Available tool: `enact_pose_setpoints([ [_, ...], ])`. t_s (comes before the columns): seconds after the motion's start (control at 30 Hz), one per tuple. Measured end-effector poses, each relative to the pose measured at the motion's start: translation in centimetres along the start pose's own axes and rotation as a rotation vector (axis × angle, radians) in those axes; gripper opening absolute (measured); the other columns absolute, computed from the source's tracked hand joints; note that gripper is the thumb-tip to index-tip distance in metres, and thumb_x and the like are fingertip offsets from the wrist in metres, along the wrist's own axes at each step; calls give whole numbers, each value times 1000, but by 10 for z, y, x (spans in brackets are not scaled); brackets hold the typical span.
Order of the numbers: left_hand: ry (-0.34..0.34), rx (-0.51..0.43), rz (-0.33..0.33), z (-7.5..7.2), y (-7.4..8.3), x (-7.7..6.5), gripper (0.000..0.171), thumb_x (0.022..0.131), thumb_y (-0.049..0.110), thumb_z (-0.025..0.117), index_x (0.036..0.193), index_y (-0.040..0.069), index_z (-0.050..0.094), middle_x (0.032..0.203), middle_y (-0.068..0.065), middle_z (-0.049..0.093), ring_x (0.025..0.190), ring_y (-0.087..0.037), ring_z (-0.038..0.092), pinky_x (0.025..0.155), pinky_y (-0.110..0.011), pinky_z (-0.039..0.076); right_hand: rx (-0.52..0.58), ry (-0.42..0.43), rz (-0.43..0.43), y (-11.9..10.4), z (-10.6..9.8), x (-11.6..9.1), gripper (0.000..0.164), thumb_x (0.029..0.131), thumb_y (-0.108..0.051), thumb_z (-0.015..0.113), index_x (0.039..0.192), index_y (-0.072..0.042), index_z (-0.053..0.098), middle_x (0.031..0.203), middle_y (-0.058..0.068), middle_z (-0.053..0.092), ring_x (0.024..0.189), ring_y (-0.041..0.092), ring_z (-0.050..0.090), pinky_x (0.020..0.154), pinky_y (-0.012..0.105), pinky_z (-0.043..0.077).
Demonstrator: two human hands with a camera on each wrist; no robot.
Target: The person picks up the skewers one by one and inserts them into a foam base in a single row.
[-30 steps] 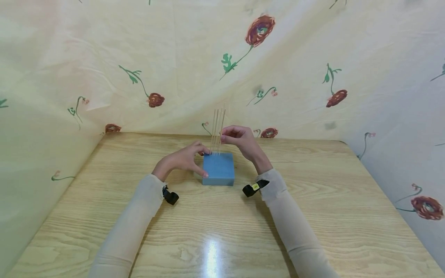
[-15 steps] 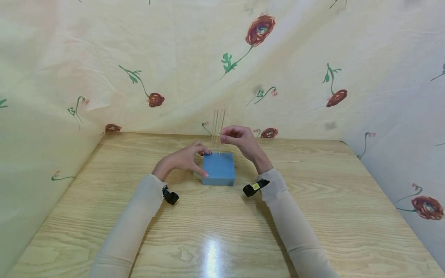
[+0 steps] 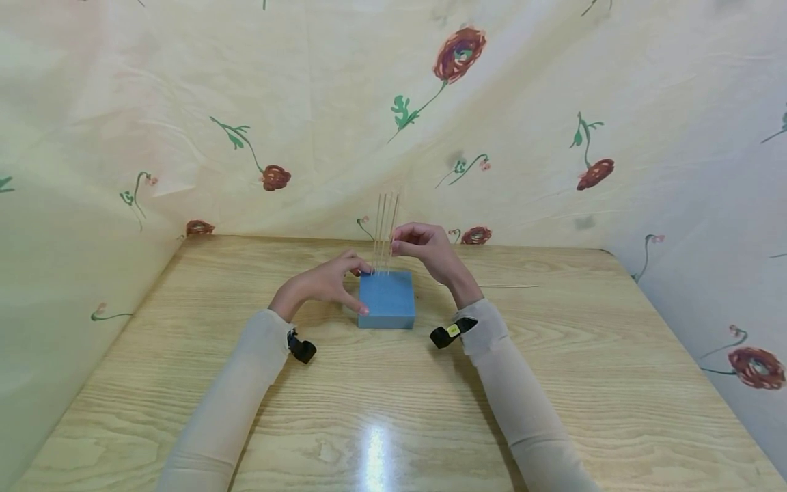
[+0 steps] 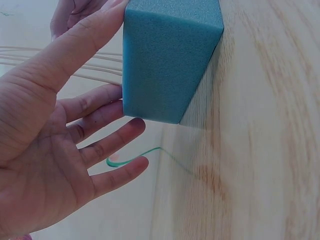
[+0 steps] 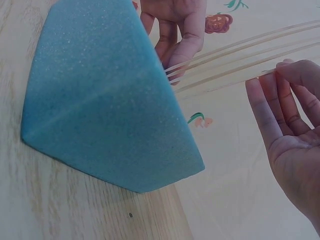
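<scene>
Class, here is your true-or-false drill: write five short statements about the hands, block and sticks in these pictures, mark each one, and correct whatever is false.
1. The left hand touches the blue block. True.
2. The right hand pinches a thin stick. True.
3. The upright sticks rise along the block's edge nearest the person. False: they rise along its far edge.
4. Every stick in view stands upright at the block. False: at least one loose stick lies on the table, off to the right.
5. A black device sits at each wrist. True.
</scene>
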State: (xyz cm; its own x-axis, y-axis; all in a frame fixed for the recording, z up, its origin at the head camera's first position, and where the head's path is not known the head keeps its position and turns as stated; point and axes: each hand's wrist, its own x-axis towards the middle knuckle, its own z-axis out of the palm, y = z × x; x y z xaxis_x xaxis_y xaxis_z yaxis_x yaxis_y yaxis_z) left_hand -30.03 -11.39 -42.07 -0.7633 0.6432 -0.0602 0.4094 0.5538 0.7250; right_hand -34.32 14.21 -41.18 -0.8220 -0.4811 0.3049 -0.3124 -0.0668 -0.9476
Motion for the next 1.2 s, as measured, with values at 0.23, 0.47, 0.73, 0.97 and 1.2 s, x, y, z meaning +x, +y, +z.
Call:
enact_pose_setpoints([
  [0.23,-2,5,-4,0,-1,1,77,78,27,91,142,3,54,133,-14,45,132,-35,45,114,-49,40,7,-6,-1,0,0,0,22,95,-1,69,106,16,62,92,4,70,83,17,68,82,30,59],
  [0.47,-2,3,-7,0,-1,1,77,78,27,91,142,3,54,133,-14,45,133,-35,45,115,-49,40,13,-7,6,-1,0,0,20,96,0,67,106,16,62,91,3,70,83,16,67,82,29,59],
  [0.73,0,10,0,0,-1,0,77,79,27,90,143,3,54,132,-14,46,131,-35,46,114,-49,40,5,-11,19,0,1,0,24,96,-1,68,108,17,61,93,4,70,84,16,67,83,29,59],
  [0.97,-1,5,2,0,0,-1,78,79,28,90,142,3,54,132,-15,46,131,-35,46,113,-50,41,9,-15,25,-1,1,-1,20,96,1,66,107,17,61,92,3,69,84,16,67,83,29,59],
  [1.2,1,2,1,-1,-1,0,77,78,27,91,142,2,54,132,-15,46,131,-35,46,113,-49,41,0,-14,34,-2,2,-1,28,96,0,67,111,22,57,93,5,69,84,16,67,83,28,59],
])
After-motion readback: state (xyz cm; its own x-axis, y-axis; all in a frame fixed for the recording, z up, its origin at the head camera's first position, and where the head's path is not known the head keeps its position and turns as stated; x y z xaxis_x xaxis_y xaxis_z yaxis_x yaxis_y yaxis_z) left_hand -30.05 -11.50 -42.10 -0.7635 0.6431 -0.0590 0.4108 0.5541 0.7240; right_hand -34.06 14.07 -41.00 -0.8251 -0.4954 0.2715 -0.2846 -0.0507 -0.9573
